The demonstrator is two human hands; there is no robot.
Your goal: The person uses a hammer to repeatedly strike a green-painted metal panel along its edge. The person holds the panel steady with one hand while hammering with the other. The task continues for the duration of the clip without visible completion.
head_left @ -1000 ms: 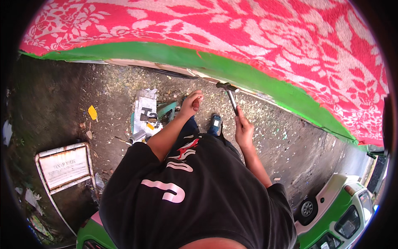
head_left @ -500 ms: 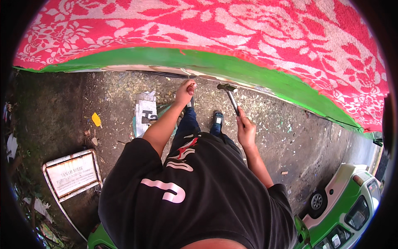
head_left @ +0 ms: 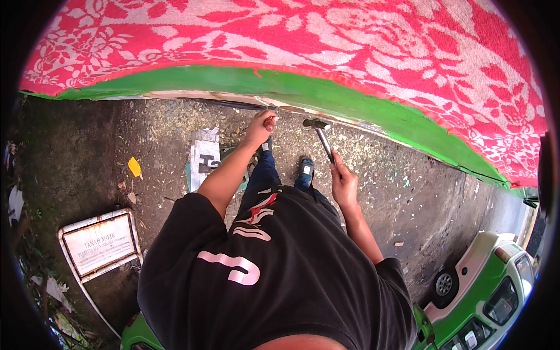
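I'm watching via the head feed. Left hand (head_left: pixel 258 127) is wrapping its grip tightly around a red-brown handle (head_left: pixel 270 123), just beside the lower edge of a green panel (head_left: pixel 326 96); I'm not able to see a tip or tell if it's touching. Right hand (head_left: pixel 345 184) is closing its grip on the handle of a hammer (head_left: pixel 324 140), the hammer head sitting near that same lower edge, to the right of the left hand.

Progress: I'm judging the work as underway, both tools being in hand. A pale strip (head_left: pixel 204 95) with brownish patches is showing below the green, but I'm not managing to split done from left: the panel's face is mostly turning away from this view. A pink floral cloth (head_left: pixel 280 35) is covering the surface above.

Writing: a white signboard (head_left: pixel 100 242), rusty-framed, is carrying dark printed lines, the lower ones being too small to make out. A white sheet (head_left: pixel 204 149) on the ground (head_left: pixel 396 210), left of the legs, is showing big dark characters, partly cut off by the left forearm. Dark shirt (head_left: pixel 291 268) is bearing large pale and red print. I'm seeing no readable label on either tool.
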